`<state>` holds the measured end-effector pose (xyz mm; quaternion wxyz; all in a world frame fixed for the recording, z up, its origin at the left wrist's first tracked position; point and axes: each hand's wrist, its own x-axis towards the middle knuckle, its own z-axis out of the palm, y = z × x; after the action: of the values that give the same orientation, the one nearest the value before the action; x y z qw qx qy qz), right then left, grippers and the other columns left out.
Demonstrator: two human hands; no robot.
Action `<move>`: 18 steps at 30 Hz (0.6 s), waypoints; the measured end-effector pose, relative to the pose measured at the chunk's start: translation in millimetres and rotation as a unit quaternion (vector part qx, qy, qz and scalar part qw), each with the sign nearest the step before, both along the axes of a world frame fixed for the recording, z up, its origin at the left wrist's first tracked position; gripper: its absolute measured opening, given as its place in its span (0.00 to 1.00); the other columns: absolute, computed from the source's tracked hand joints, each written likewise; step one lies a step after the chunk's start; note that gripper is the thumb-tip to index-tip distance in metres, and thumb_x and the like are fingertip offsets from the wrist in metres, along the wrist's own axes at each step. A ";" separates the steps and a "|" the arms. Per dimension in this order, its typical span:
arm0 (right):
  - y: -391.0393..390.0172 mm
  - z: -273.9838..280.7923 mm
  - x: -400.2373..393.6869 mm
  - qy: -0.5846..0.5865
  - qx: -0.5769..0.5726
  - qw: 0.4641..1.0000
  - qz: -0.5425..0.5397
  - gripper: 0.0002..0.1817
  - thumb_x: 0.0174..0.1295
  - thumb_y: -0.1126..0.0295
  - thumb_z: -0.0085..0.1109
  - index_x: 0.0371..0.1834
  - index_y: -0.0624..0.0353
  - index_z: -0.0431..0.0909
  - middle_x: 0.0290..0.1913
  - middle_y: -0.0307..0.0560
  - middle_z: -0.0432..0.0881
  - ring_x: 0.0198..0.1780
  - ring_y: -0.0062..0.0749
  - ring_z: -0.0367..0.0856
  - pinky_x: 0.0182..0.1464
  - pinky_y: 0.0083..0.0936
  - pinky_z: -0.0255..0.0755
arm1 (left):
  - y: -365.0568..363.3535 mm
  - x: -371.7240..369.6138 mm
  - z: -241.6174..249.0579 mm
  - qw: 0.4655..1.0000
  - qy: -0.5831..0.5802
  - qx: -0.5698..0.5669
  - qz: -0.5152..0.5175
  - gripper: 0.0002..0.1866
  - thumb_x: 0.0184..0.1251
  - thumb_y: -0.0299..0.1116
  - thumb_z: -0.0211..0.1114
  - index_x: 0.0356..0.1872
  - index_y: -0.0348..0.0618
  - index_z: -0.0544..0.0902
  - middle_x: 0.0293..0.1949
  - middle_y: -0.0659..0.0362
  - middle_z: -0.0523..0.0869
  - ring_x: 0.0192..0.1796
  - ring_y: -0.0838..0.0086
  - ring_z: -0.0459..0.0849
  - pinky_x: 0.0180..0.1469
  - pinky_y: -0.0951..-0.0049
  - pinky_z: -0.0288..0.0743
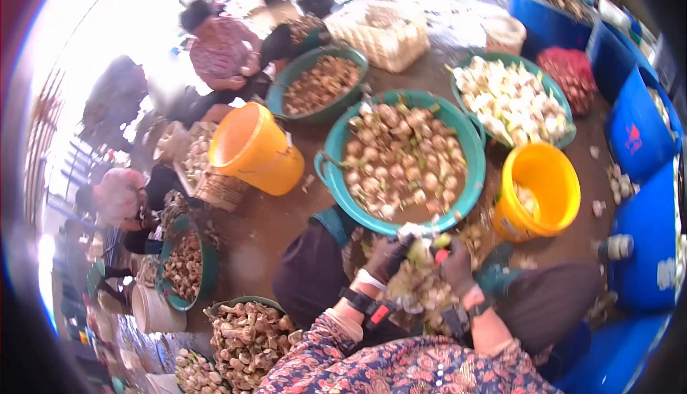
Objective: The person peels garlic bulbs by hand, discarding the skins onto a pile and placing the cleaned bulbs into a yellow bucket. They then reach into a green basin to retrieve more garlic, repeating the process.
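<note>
Grip of the left hand (388,259) closes on a pale bulb (417,251), blurred, beside a green tub (473,165) of bulbs (404,158); the right hand (456,266) clasps a red object (441,256), mostly hidden. On a blue bin (630,161), a red mark (633,138) is too small to read. Glare whites out the far left.

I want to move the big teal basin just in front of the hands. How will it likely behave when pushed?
The basin is probably heavy, because bulbs cover most of its floor. It looks wide and low, so it should slide rather than tip. Some round bulbs might roll if it is jolted.
</note>
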<state>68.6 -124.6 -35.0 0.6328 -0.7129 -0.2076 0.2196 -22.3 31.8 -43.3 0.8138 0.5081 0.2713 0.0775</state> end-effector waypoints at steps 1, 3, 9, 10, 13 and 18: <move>-3.0 -9.7 8.6 0.146 0.045 0.988 -0.037 0.07 0.60 0.71 0.51 0.36 0.60 0.77 0.29 0.36 0.77 0.32 0.23 0.74 0.36 0.24 0.69 | 1.0 -3.9 21.0 0.998 0.006 0.060 -0.032 0.15 0.68 0.38 0.58 0.46 0.36 0.79 0.42 0.65 0.80 0.42 0.82 0.76 0.46 0.80 0.70; -18.7 -50.2 22.0 0.375 0.144 0.914 -0.056 0.10 0.62 0.59 0.54 0.30 0.52 0.77 0.22 0.30 0.73 0.25 0.17 0.70 0.29 0.16 0.63 | -3.4 -14.8 50.5 0.991 -0.014 0.017 -0.135 0.13 0.67 0.36 0.59 0.44 0.38 0.80 0.38 0.68 0.80 0.40 0.84 0.74 0.44 0.82 0.69; -25.7 -42.2 43.8 0.573 0.326 0.749 -0.058 0.12 0.62 0.57 0.55 0.40 0.52 0.77 0.34 0.38 0.82 0.37 0.27 0.80 0.39 0.24 0.74 | 18.3 -45.1 90.2 0.927 -0.036 -0.110 -0.358 0.18 0.57 0.36 0.67 0.45 0.35 0.79 0.38 0.62 0.82 0.42 0.80 0.76 0.49 0.77 0.68; -26.6 -43.1 44.6 0.590 0.349 0.727 -0.032 0.13 0.62 0.57 0.54 0.41 0.53 0.77 0.36 0.38 0.83 0.38 0.29 0.81 0.40 0.27 0.75 | 20.3 -43.0 96.5 0.906 -0.064 -0.165 -0.386 0.19 0.56 0.36 0.68 0.46 0.35 0.78 0.39 0.62 0.82 0.42 0.79 0.76 0.48 0.77 0.68; -26.9 -29.2 40.3 0.583 0.350 0.733 -0.008 0.15 0.63 0.56 0.53 0.43 0.54 0.77 0.37 0.39 0.83 0.38 0.27 0.82 0.39 0.25 0.76 | 17.5 -31.2 99.9 0.903 0.018 0.034 -0.427 0.24 0.56 0.43 0.67 0.46 0.34 0.76 0.38 0.58 0.81 0.40 0.77 0.77 0.43 0.75 0.70; -7.2 -10.1 28.7 0.420 0.138 0.897 -0.024 0.19 0.64 0.54 0.52 0.42 0.61 0.79 0.34 0.38 0.82 0.33 0.20 0.79 0.33 0.17 0.72 | -12.6 3.7 41.1 0.906 0.021 0.360 -0.223 0.40 0.55 0.40 0.70 0.64 0.34 0.60 0.53 0.48 0.75 0.53 0.68 0.77 0.50 0.71 0.74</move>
<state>97.2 -131.8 -45.1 0.7580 -0.4651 0.0663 0.4525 -18.6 19.3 -2.2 0.5660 0.8150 0.1220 -0.0245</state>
